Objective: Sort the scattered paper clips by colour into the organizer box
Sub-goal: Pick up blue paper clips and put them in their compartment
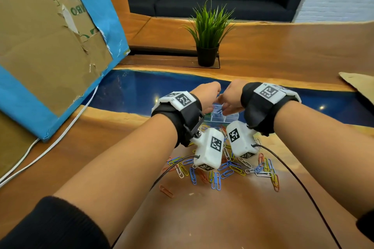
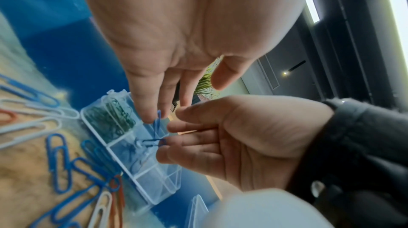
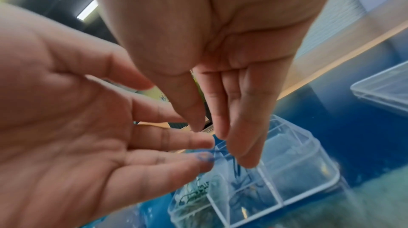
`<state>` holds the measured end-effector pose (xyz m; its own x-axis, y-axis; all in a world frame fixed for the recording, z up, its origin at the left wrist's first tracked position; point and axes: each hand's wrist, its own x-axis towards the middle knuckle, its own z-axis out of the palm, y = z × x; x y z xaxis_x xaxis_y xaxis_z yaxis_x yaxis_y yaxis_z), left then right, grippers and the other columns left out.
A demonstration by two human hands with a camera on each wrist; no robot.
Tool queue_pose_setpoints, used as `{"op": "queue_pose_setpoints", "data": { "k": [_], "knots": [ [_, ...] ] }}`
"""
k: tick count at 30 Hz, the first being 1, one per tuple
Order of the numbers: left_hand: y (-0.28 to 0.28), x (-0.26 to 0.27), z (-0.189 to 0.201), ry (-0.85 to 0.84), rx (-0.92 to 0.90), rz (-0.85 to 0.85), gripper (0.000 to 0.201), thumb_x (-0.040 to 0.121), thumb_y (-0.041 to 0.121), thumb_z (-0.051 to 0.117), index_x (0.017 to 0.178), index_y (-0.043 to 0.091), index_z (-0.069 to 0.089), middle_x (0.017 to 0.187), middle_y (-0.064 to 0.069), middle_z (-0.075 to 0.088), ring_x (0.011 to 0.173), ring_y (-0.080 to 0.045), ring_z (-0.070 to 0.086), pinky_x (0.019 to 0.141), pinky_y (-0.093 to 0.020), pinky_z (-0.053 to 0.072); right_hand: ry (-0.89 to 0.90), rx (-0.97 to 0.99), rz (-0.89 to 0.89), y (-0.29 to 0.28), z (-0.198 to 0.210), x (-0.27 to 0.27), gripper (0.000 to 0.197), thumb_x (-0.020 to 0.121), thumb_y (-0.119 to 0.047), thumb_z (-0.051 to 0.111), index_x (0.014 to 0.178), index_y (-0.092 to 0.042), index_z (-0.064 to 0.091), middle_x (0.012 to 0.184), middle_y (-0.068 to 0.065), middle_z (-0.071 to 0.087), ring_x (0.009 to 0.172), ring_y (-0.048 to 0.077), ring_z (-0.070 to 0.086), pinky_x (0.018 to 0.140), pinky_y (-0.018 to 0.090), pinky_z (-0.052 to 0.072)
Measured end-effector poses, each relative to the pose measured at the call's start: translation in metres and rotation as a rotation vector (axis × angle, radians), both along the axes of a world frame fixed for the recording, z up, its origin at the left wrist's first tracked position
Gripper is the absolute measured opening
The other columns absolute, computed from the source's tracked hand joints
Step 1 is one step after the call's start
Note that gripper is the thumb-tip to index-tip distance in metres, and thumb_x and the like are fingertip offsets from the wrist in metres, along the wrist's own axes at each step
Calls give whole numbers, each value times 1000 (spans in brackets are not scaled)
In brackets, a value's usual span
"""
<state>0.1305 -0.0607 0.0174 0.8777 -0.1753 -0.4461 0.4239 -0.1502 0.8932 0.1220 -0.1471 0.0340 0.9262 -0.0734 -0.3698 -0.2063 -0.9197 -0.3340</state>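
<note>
The clear organizer box stands on the blue resin strip, beyond a pile of scattered coloured paper clips. Both hands hover over it. My left hand points its straight fingers down, thumb apart, with a blue clip upright at its fingertips. My right hand reaches in with its fingers extended, and a second blue clip lies at its fingertips. Green clips fill one end compartment and blue clips the middle one. In the right wrist view a blue clip touches a left fingertip above the box.
A clear lid lies on the blue strip beside the box. A potted plant stands farther back. A cardboard panel with blue edging leans at the left, with white cables below it. One orange clip lies apart.
</note>
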Motion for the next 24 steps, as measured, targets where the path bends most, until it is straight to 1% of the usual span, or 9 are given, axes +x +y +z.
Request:
{"op": "queue_pose_setpoints", "data": {
  "k": [2, 4, 6, 9, 11, 14, 17, 19, 24],
  "knots": [
    [2, 0, -1, -28, 60, -54, 17, 94, 15, 39, 82, 12, 50, 92, -11, 50, 84, -24, 47, 79, -31, 47, -21, 26, -22, -4, 0, 0, 27, 97, -31, 48, 112, -11, 57, 103, 4, 66, 105, 23, 60, 90, 26, 45],
    [6, -2, -2, -9, 37, -47, 15, 93, 15, 39, 98, 7, 50, 88, -11, 50, 81, -23, 46, 67, -25, 43, -6, 213, -168, -7, -3, 2, 33, 96, -22, 51, 123, -5, 56, 121, 11, 64, 102, 24, 62, 89, 31, 51],
    [10, -3, -1, -26, 39, -43, 22, 94, 16, 39, 109, 5, 50, 100, -13, 55, 88, -24, 52, 69, -23, 46, -62, 328, -212, -9, -5, 8, 29, 93, -8, 52, 120, 3, 58, 114, 18, 66, 84, 25, 63, 75, 32, 56],
    [20, -5, 4, -97, 54, -75, 34, 98, 16, 38, 128, 3, 48, 110, -17, 58, 98, -28, 58, 84, -32, 51, -6, 209, -157, -10, -6, 7, 29, 95, -11, 50, 116, 3, 63, 91, 14, 64, 77, 21, 55, 75, 32, 53],
    [32, -6, 7, -148, 135, -113, 29, 98, 12, 38, 122, 5, 52, 97, -14, 58, 85, -27, 59, 79, -33, 52, -83, 98, -68, -12, -10, 5, 27, 92, -15, 54, 110, -3, 70, 98, 10, 69, 80, 21, 55, 87, 36, 53],
    [57, -6, 4, -298, 407, -224, 15, 92, 9, 43, 91, 10, 58, 72, -5, 53, 59, -19, 52, 58, -29, 51, -153, 42, 39, -11, -12, -2, 24, 89, -17, 55, 102, -11, 74, 95, 4, 70, 84, 19, 59, 80, 29, 51],
    [82, -10, 0, -385, 805, -333, 13, 87, 16, 53, 79, 16, 63, 65, -2, 59, 59, -22, 60, 66, -31, 56, -244, -7, 220, 6, -13, -10, 23, 87, -17, 56, 98, -13, 75, 101, 1, 72, 97, 19, 64, 81, 23, 47],
    [94, -12, -2, -413, 1009, -393, 12, 85, 16, 57, 81, 17, 68, 62, 4, 59, 54, -17, 56, 68, -26, 51, -253, -24, 320, 23, -16, -14, 21, 85, -13, 57, 96, -17, 75, 97, -2, 71, 98, 18, 64, 80, 23, 47],
    [113, -17, -13, -426, 1189, -422, 9, 80, 18, 64, 81, 16, 73, 91, -4, 73, 84, -24, 66, 70, -28, 50, -222, -191, 488, 61, -28, -13, 28, 86, -9, 57, 109, -18, 69, 112, 5, 67, 101, 26, 65, 78, 30, 50]
  ]
}}
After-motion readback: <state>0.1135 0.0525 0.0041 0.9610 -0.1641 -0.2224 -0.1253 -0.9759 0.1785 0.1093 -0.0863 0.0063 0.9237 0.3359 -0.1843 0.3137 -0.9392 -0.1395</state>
